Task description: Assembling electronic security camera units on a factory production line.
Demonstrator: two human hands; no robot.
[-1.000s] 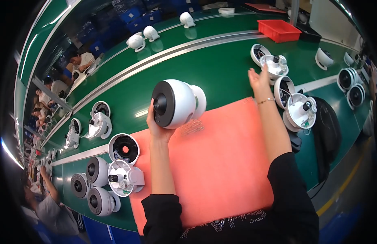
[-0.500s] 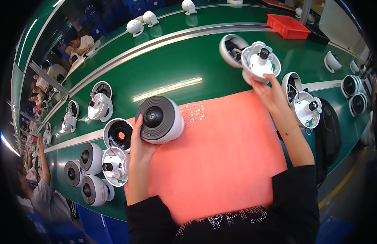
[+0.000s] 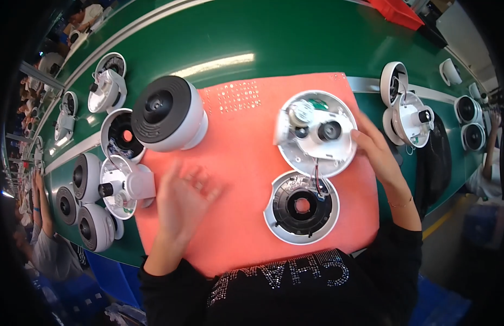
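On the salmon mat (image 3: 235, 163), an opened round white shell (image 3: 341, 149) shows a black lens barrel, a motor-like disc and a green circuit board. Thin wires join it to its black-lined front cover (image 3: 273, 217), which lies face down nearer me. My right hand (image 3: 374, 146) grips the shell's right rim. A closed round white device (image 3: 195, 119) with a grey ringed face and dark central lens stands tilted at the mat's far left. Nearer me, my left hand (image 3: 184, 201) is apart from it, empty, fingers spread and slightly blurred.
Left of the mat are another opened unit (image 3: 119, 182) and several closed devices (image 3: 89, 179). More opened units stand on the green bench, including one (image 3: 412, 119) at right beside a black bag (image 3: 436, 168). A red bin (image 3: 398, 12) is at the far right. Other people sit along the left.
My right hand has brought the opened unit from the far bench onto the mat, its cover now nearer me. My left hand has let go of the closed device and drawn back. The view has tilted down.
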